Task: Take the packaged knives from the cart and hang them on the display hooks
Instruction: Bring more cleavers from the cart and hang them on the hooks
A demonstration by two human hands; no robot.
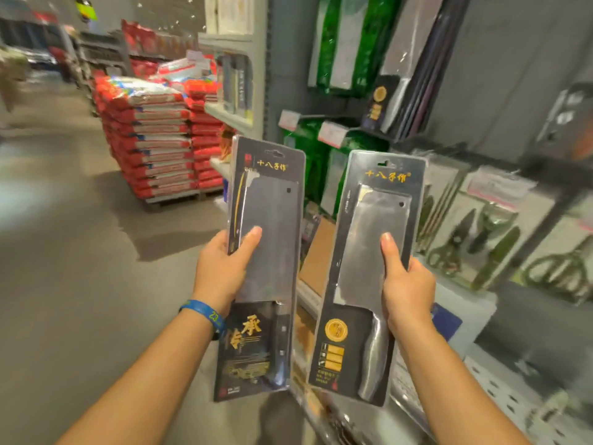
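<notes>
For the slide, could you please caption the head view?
Left hand and right hand each hold a packaged cleaver before the knife display.

You're showing two knife packs (266,268) (372,277), both headed "十八子作"; your blue wristband (205,314) reads "23".

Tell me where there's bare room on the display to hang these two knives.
Bare grey panel shows right of the hanging cleaver packs, above the scissors packs. The green packs and the scissors row are crowded. Left hand and right hand each hold a packaged knife.
</notes>
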